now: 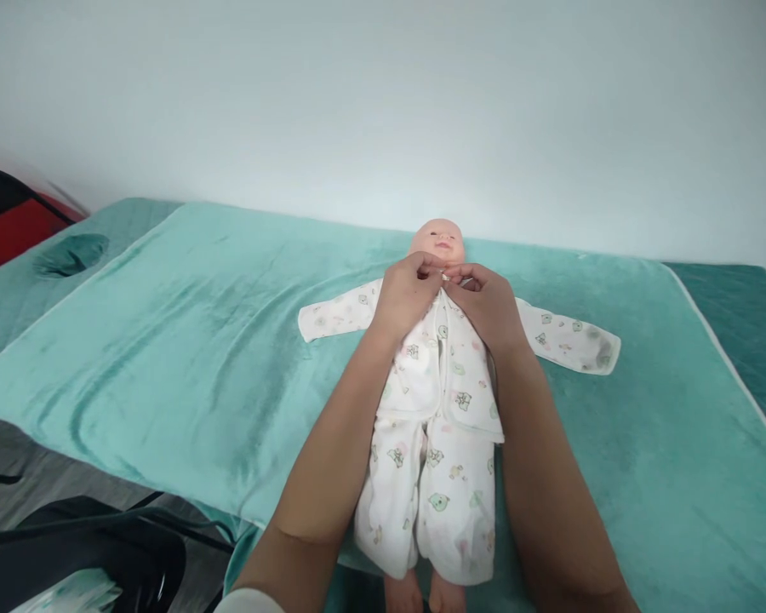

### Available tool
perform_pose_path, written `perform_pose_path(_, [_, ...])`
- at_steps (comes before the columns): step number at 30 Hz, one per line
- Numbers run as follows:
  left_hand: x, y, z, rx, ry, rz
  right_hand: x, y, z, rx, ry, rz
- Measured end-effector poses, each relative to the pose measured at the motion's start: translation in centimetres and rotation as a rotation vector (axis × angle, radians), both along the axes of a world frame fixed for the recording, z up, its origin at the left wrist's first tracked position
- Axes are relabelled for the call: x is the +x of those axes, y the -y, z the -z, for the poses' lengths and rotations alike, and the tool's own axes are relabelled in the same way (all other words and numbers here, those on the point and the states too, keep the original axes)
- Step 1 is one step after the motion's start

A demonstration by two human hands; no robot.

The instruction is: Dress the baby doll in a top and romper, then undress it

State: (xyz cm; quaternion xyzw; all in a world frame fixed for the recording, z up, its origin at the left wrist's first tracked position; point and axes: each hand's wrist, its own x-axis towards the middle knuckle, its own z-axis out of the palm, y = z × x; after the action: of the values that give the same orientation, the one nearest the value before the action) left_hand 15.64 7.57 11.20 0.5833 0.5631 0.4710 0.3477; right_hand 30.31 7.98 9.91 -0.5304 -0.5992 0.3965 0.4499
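Note:
A baby doll (438,237) lies on its back on a teal sheet, its head toward the wall and its bare feet toward me. It wears a white printed jacket (465,375) and matching pants (456,494). The sleeves spread out to both sides. Below the doll's chin, my left hand (412,294) and my right hand (485,302) meet at the jacket's neckline, fingertips pinching its two front edges together. Lower down, the jacket front parts in a narrow gap. Whatever fastener lies between my fingers is mostly hidden.
The teal sheet (166,340) covers a padded bed with a round hole (71,255) at its left end. A white wall (383,111) stands behind. At the lower left are a black chair (89,553) and cables. Something red and black sits at the far left.

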Motion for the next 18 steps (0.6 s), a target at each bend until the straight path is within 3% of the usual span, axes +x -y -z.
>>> perform_pose_path(8, [0.0, 0.5, 0.5, 0.036, -0.017, -0.001, 0.3, 0.1, 0.1, -0.008, -0.017, 0.007])
perform_pose_path(18, [0.0, 1.1, 0.1, 0.078, -0.177, -0.044, 0.3, 0.0, 0.7, 0.126, -0.008, 0.021])
